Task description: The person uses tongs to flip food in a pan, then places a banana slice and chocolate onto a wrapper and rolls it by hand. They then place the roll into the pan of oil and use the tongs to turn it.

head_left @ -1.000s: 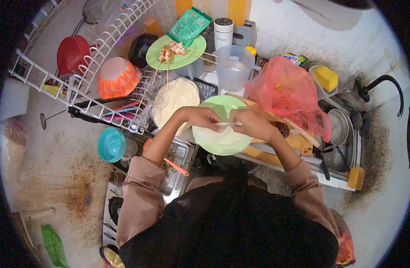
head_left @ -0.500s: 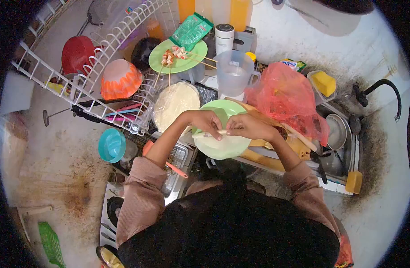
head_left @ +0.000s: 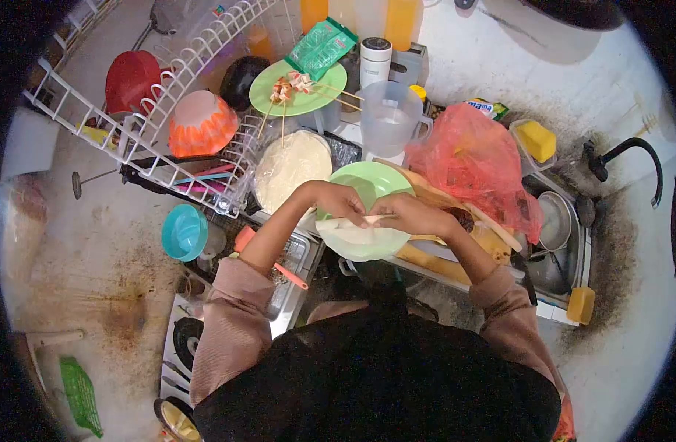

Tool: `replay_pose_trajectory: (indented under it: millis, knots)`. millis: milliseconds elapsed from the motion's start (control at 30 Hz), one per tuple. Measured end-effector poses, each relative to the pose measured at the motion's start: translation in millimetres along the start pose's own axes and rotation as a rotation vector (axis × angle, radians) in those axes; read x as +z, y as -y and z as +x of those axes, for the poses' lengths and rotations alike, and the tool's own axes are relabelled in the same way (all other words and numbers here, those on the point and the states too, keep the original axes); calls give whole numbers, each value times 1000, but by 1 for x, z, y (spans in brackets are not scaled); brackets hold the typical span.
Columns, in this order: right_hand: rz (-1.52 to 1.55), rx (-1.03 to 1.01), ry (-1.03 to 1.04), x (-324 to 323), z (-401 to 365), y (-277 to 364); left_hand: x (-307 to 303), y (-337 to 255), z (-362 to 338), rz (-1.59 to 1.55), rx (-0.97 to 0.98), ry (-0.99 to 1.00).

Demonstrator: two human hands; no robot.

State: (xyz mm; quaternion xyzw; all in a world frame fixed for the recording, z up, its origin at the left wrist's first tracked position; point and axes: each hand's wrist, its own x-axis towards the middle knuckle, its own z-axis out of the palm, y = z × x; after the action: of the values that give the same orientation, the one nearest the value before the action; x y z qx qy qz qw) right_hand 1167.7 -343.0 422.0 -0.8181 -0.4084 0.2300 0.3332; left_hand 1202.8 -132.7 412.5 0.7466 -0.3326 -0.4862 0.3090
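Note:
My left hand (head_left: 339, 200) and my right hand (head_left: 410, 214) meet over a light green plate (head_left: 376, 178). Both are closed, pinching the folded upper edge of a thin, pale wrapper sheet (head_left: 364, 234). The sheet lies across the plate's near half, and green shows through it. My fingertips partly hide the fold. To the left is a stack of round, cream-coloured wrapper sheets (head_left: 292, 173). Behind that, another green plate (head_left: 308, 100) holds skewers with red-and-white pieces (head_left: 281, 90) and a green packet (head_left: 321, 48).
A clear measuring jug (head_left: 389, 121) and a red plastic bag (head_left: 463, 166) stand beyond my hands. The sink (head_left: 551, 261) with its black tap (head_left: 632, 147) is on the right. A white dish rack (head_left: 124, 151), a turquoise bowl (head_left: 184, 233) and an orange-handled utensil (head_left: 290, 275) are on the left.
The wrapper's upper edge is now folded over in a wider strip along my fingers. My hands have shifted only slightly and stay close together over the plate.

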Motion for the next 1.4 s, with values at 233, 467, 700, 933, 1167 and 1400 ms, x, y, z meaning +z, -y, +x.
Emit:
replay_pose_trajectory:
  millis: [233,467,700,933,1167,1400]
  knots:
    - [377,116,145,-2,3,-11,4,-13,-8,69,-11,-30]
    - [468,220,178,-3,7,-8,3,-19,-8,187,-48,7]
    - [427,193,161,-3,8,-6,5,-11,-3,86,-38,101]
    - [436,244,206,-5,7,-5,14,-13,-11,58,87,56]
    - [361,178,195,2,7,-6,14,-1,-6,-100,-42,98]
    - [262,155,317,1,11,1,14,-9,-13,-53,39,46]
